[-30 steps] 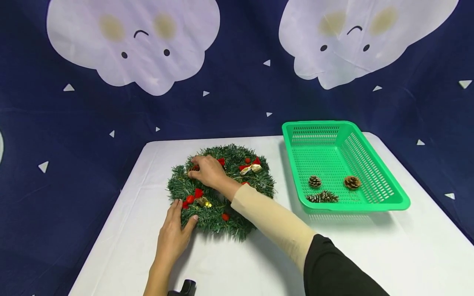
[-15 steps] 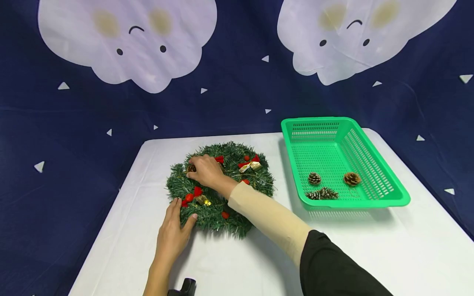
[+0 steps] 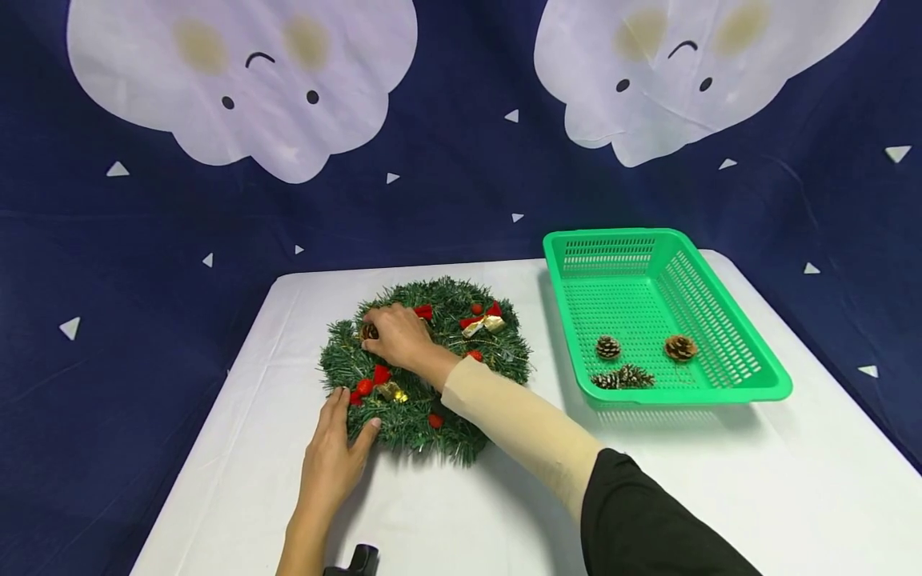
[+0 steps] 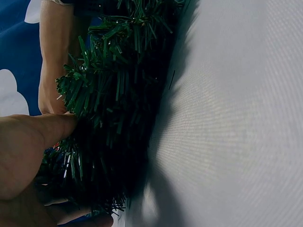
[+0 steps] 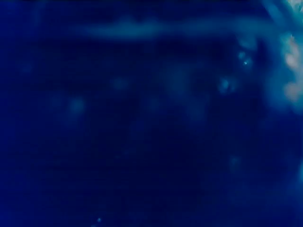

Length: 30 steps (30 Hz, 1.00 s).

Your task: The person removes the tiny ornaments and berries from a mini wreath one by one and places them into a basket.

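Observation:
A round green tinsel wreath lies on the table, trimmed with red bows, red balls and gold ornaments. My right hand reaches across it and pinches a brown pine cone against its upper left part. The hand hides some of the cone. At the lower left edge of the wreath rests my left hand, thumb spread from fairly straight fingers. In the left wrist view the thumb touches the green bristles, with the fingers lower down. The right wrist view is dark and blurred.
A green plastic basket stands at the right of the white table. Inside are a pine cone, a smaller one and frosted cones. A dark blue cloth hangs behind the table.
The right hand has shifted slightly on the wreath, and more of the pine cone shows beside its fingers. The left hand stays at the wreath's edge. The head view has shifted a little.

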Available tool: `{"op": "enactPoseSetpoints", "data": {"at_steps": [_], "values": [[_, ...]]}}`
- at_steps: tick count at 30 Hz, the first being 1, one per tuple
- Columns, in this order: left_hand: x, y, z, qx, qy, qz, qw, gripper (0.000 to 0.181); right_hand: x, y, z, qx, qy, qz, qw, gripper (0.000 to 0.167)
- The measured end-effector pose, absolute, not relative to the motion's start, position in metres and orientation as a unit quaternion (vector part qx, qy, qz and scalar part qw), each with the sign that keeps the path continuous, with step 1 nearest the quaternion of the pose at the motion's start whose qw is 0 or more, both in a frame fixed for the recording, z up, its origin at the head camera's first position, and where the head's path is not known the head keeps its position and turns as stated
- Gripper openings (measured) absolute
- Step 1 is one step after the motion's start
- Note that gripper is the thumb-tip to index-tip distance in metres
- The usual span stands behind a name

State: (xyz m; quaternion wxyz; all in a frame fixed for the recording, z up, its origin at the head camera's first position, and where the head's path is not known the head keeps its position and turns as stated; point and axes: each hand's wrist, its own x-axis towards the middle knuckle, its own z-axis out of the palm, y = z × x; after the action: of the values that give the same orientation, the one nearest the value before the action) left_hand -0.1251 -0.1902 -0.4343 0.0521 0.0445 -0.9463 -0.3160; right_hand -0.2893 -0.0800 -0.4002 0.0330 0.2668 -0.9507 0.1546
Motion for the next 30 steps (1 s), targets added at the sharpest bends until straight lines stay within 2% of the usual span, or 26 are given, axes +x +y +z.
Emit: {"op": "enactPoseSetpoints", "data": {"at_steps": [16, 30], "values": [[-0.126, -0.19, -0.433, 0.043, -0.947, -0.312, 0.055, 0.074, -0.286, -0.075, -0.392, 0.283, -0.939, 0.19, 0.053, 0.043], [-0.127, -0.19, -0.434, 0.044, -0.947, -0.312, 0.059, 0.073, -0.278, -0.064, -0.376, 0.284, -0.93, 0.229, 0.044, 0.041]]}}
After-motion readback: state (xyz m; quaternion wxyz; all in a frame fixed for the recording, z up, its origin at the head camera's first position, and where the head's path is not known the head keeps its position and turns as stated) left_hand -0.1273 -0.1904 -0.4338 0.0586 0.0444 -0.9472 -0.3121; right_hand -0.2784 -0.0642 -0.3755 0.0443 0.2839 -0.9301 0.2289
